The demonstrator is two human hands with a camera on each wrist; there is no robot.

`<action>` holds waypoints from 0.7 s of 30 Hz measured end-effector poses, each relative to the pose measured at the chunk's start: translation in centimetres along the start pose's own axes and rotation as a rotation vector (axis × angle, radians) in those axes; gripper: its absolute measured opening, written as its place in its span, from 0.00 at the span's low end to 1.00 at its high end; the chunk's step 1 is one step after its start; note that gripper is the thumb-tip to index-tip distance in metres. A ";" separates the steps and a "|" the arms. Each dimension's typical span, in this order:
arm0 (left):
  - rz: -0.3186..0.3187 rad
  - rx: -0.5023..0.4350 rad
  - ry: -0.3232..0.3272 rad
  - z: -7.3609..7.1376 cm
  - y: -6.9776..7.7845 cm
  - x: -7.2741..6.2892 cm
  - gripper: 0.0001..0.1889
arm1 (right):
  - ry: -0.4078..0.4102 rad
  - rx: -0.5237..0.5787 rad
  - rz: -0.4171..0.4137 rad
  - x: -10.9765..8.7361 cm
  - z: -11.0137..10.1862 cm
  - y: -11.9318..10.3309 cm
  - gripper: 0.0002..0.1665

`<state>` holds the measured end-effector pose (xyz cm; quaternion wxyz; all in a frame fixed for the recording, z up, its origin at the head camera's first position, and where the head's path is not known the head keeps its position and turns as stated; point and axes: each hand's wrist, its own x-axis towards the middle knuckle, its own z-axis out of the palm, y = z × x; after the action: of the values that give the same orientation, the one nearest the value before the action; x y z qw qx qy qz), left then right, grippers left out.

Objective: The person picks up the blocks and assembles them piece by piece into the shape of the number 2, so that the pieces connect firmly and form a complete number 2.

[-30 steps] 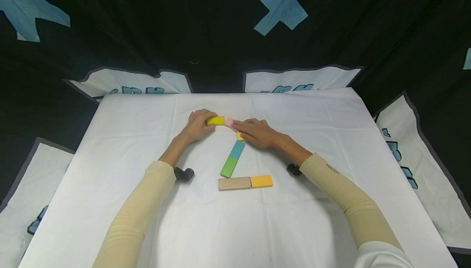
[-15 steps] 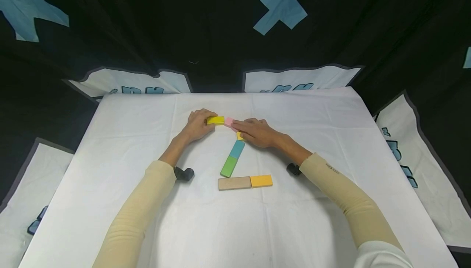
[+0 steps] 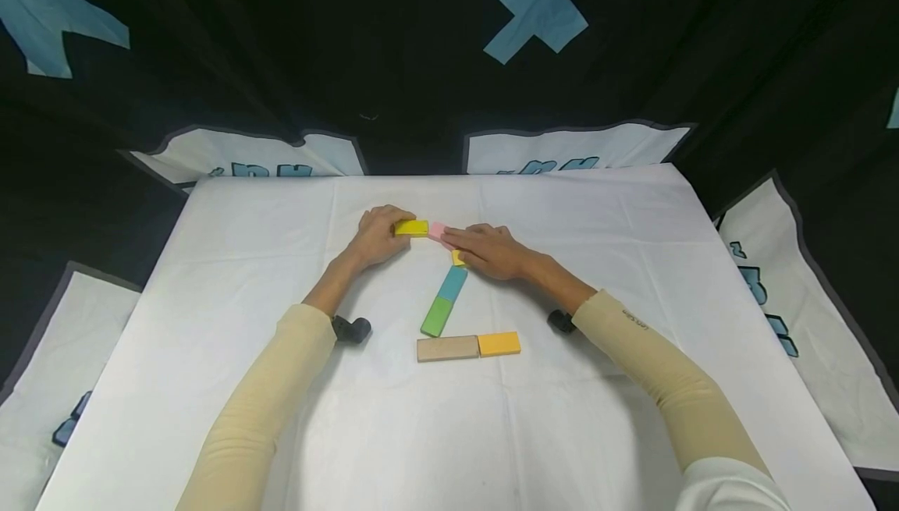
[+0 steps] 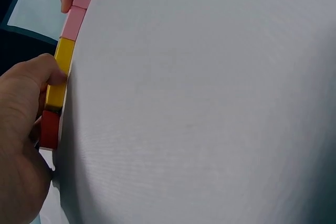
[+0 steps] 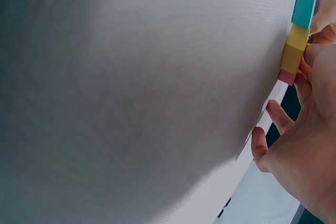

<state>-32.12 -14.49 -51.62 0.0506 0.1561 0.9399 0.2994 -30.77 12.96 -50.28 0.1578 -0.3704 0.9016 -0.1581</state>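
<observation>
My left hand [image 3: 377, 235] pinches a yellow block [image 3: 412, 228] on the white tabletop. In the left wrist view a red block [image 4: 50, 129] touches that block's end, partly beneath the hand. Two pink blocks [image 4: 74, 23] continue the row at its other end. My right hand [image 3: 495, 251] lies palm down with extended fingers touching the pink part [image 3: 436, 231] and covering some of it. Its thumb is beside a small orange-yellow block [image 3: 457, 258]. A teal block [image 3: 453, 283] and a green block [image 3: 437, 317] follow in a slanting line toward me.
Below the green block lie a plain wooden block [image 3: 447, 349] and an orange block [image 3: 499, 344], end to end. The white-covered table [image 3: 449, 433] reaches back to a black curtain [image 3: 414, 66]. Dark wrist cameras hang under both forearms.
</observation>
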 end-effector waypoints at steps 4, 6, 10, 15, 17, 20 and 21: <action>-0.019 -0.015 -0.006 -0.2 0.1 0.1 0.26 | -0.004 -0.001 0.004 0.0 -0.1 0.0 0.32; -0.040 -0.055 -0.007 -0.4 0.0 0.0 0.27 | -0.002 -0.002 0.004 0.1 0.0 0.0 0.33; -0.079 -0.155 0.010 -1.2 -0.6 -0.3 0.32 | 0.001 -0.012 0.005 0.1 0.0 0.0 0.33; -0.135 -0.173 0.010 -2.2 -1.9 -0.9 0.33 | 0.007 -0.006 0.002 -0.1 0.0 0.0 0.33; -0.150 -0.161 -0.003 -2.4 -2.3 -1.1 0.33 | 0.009 -0.005 0.000 -0.1 0.0 0.0 0.32; -0.159 -0.154 -0.016 -2.7 -2.7 -1.2 0.32 | 0.009 -0.009 0.000 -0.1 0.1 0.0 0.32; -0.163 -0.154 -0.017 -2.7 -2.8 -1.3 0.31 | 0.009 -0.010 0.000 -0.1 0.1 -0.1 0.32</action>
<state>-32.17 -18.59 -51.04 0.0947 0.0775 0.9231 0.3645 -30.64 12.96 -50.35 0.1518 -0.3703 0.9032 -0.1550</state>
